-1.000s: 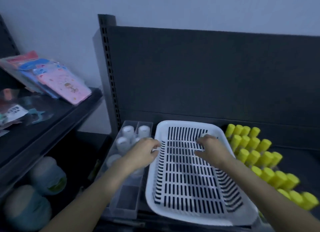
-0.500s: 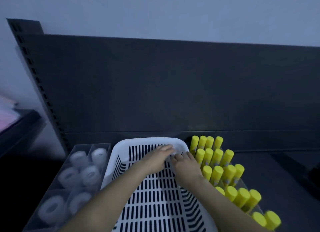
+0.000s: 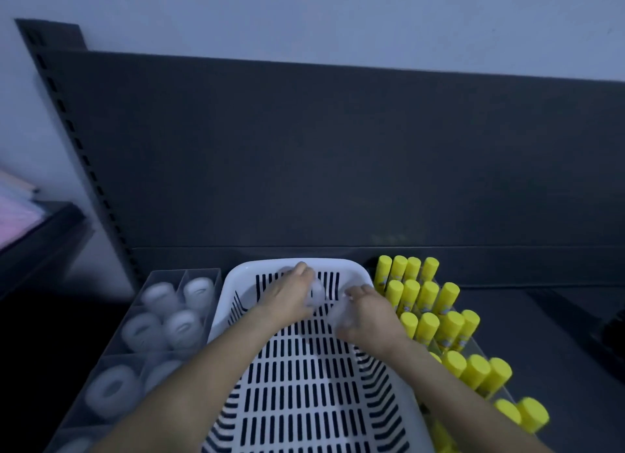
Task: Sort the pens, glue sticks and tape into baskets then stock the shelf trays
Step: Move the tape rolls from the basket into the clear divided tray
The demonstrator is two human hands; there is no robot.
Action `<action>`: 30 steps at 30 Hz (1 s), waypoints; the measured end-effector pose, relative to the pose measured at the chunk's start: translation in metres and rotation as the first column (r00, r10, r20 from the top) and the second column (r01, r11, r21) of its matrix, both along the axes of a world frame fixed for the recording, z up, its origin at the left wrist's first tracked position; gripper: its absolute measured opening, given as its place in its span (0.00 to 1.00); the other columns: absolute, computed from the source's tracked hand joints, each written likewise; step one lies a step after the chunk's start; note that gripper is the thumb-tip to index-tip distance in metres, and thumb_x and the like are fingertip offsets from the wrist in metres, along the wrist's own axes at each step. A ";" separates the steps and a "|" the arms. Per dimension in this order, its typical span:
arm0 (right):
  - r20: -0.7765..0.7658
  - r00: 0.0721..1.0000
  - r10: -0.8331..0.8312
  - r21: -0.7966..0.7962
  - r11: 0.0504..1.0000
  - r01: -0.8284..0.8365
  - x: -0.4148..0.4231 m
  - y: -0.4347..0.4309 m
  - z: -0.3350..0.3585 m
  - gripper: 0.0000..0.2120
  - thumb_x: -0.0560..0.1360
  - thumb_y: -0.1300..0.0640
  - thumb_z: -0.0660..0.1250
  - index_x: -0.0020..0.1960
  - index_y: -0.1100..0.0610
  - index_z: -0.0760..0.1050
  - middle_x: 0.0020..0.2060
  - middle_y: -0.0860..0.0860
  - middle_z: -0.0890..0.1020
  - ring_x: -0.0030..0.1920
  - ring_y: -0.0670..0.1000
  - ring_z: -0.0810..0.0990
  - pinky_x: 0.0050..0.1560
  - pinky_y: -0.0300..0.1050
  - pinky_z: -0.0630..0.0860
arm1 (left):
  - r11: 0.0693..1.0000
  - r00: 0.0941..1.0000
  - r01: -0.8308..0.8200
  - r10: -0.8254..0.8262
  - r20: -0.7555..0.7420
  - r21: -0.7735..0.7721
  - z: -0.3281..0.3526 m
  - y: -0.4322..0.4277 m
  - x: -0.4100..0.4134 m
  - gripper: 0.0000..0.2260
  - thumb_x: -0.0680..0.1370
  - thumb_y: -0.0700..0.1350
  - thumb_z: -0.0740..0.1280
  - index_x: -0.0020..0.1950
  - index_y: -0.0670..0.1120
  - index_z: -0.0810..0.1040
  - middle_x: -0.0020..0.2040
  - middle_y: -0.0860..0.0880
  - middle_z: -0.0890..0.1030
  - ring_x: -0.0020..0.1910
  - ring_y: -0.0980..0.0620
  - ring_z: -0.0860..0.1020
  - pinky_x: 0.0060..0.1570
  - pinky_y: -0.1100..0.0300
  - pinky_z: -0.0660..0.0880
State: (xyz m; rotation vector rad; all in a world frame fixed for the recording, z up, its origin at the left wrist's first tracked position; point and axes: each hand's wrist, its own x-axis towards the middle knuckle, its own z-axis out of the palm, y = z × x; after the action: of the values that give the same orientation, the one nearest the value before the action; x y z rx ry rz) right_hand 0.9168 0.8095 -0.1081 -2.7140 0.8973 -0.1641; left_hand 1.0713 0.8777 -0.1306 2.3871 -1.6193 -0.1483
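A white slotted basket point(image 3: 304, 385) rests on the dark shelf, between two trays. Both my hands reach into its far end. My left hand point(image 3: 289, 298) curls around a pale translucent tape roll point(image 3: 317, 295). My right hand point(image 3: 368, 315) grips another blurred translucent tape roll point(image 3: 338, 317) close beside it. Left of the basket, a clear divided tray point(image 3: 184, 276) holds several white tape rolls point(image 3: 181, 327). To the right, several yellow glue sticks point(image 3: 427, 297) stand upright in another clear tray.
The dark shelf back panel point(image 3: 338, 165) rises just behind the basket. A slotted upright post point(image 3: 77, 141) stands at the left. A lower dark shelf with pink packets point(image 3: 17, 215) sits at the far left. Bare dark shelf point(image 3: 558, 334) lies right of the glue sticks.
My hands moved from the basket's middle to its far end, came together, then drew slightly apart, each closing on a tape roll. The view swung right and nearer the shelf.
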 end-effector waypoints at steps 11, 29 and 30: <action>0.259 0.962 0.085 0.576 0.786 -0.224 0.004 0.078 0.021 0.13 0.68 0.59 0.72 0.51 0.53 0.73 0.47 0.49 0.79 0.45 0.45 0.77 0.42 0.35 0.72 | 0.859 0.805 -0.411 0.184 -0.564 -0.306 0.040 0.204 0.016 0.20 0.60 0.52 0.74 0.50 0.56 0.74 0.45 0.59 0.77 0.43 0.60 0.76 0.43 0.68 0.70; 0.195 0.926 0.322 0.503 0.778 -0.376 0.040 0.163 0.021 0.18 0.67 0.58 0.73 0.55 0.54 0.72 0.48 0.50 0.79 0.44 0.48 0.77 0.48 0.43 0.75 | 0.931 0.979 -0.204 0.193 0.066 0.302 0.000 0.273 -0.016 0.20 0.70 0.57 0.68 0.58 0.50 0.76 0.56 0.52 0.73 0.59 0.50 0.66 0.55 0.57 0.57; 0.178 0.923 0.341 0.475 0.791 -0.385 0.041 0.163 0.021 0.19 0.67 0.57 0.73 0.56 0.54 0.72 0.49 0.49 0.79 0.45 0.48 0.78 0.49 0.43 0.75 | 0.928 0.981 -0.194 0.182 0.066 0.318 0.000 0.273 -0.016 0.21 0.70 0.57 0.68 0.59 0.49 0.75 0.57 0.51 0.73 0.60 0.49 0.66 0.56 0.57 0.57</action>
State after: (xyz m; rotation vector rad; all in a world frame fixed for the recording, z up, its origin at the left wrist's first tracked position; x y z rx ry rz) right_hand 0.9578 0.9729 -0.0875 -2.3002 0.3093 0.0368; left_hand 1.0553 1.1510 -0.1307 2.7907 -1.4634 -0.3633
